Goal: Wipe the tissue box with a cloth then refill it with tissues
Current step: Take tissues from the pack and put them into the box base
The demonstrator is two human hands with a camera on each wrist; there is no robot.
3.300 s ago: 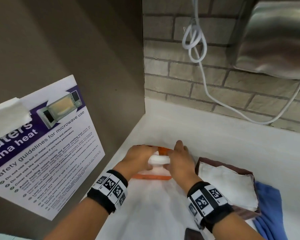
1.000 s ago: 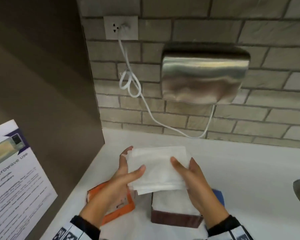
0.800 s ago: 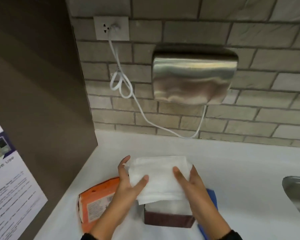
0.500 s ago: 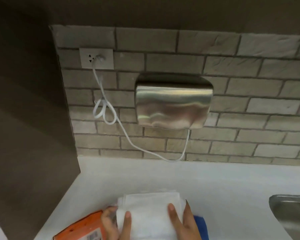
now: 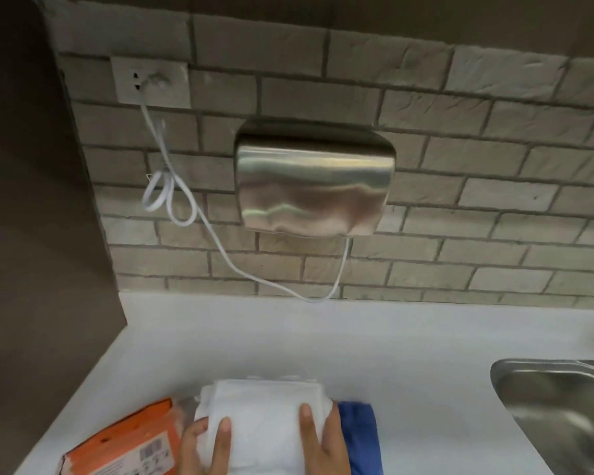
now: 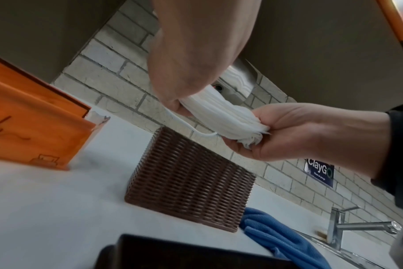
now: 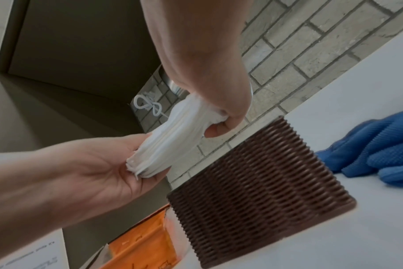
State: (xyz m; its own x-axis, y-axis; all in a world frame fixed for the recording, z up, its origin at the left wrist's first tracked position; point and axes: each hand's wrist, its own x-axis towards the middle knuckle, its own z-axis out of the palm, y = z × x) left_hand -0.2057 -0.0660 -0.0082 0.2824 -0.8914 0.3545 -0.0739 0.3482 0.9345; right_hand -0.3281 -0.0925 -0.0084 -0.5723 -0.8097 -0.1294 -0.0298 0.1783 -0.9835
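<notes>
Both hands hold a thick stack of white tissues [image 5: 261,419] by its two ends. My left hand [image 5: 210,437] grips the left end and my right hand [image 5: 319,426] grips the right end, thumbs on top. In the wrist views the tissues [image 6: 223,116] [image 7: 173,142] sag between the hands just above the brown woven tissue box [image 6: 191,182] [image 7: 260,191], which stands on the white counter. In the head view the stack hides the box. A blue cloth [image 5: 360,433] [image 6: 276,236] lies crumpled right of the box.
An orange tissue pack [image 5: 124,447] [image 6: 35,127], torn open, lies left of the box. A steel sink [image 5: 556,413] with a faucet [image 6: 347,223] is at the right. A steel hand dryer [image 5: 312,180] and its cord hang on the brick wall. A dark object [image 6: 173,254] lies near the front.
The hands drew the tissue stack out of the orange pack, carried it right over the box and have been lowering it. The head view has tilted up toward the wall.
</notes>
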